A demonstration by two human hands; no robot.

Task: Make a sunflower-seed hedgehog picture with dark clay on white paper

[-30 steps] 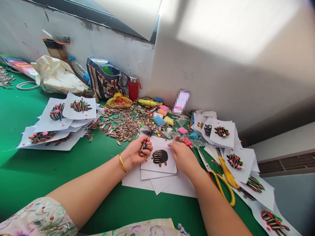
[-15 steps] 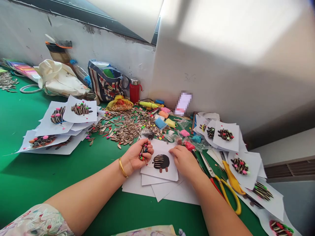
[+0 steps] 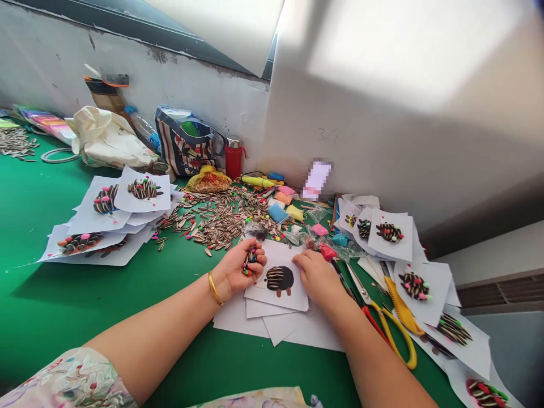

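My left hand (image 3: 242, 264), a gold bangle at its wrist, is curled around a handful of sunflower seeds (image 3: 249, 262) mixed with bright coloured bits. Its knuckles are at the left edge of a white paper card (image 3: 266, 256). On this card is a dark clay hedgehog (image 3: 280, 278) with brown feet and a row of striped seeds along its left part. My right hand (image 3: 319, 276) has its closed fingers at the card's upper right edge; the thumb is partly hidden. More white sheets (image 3: 238, 323) lie beneath the card.
Behind my hands spreads a heap of loose sunflower seeds (image 3: 221, 218), beside coloured clay packs (image 3: 278, 213). Yellow-handled scissors (image 3: 393, 334) lie right of my right hand. Finished hedgehog cards are stacked left (image 3: 142, 207) and right (image 3: 403, 224). Bags and a red flask (image 3: 233, 160) stand along the wall.
The view has shifted slightly, so things on the left sit a little further right. Both hands keep their places at the card, and the seeds on the hedgehog look the same.
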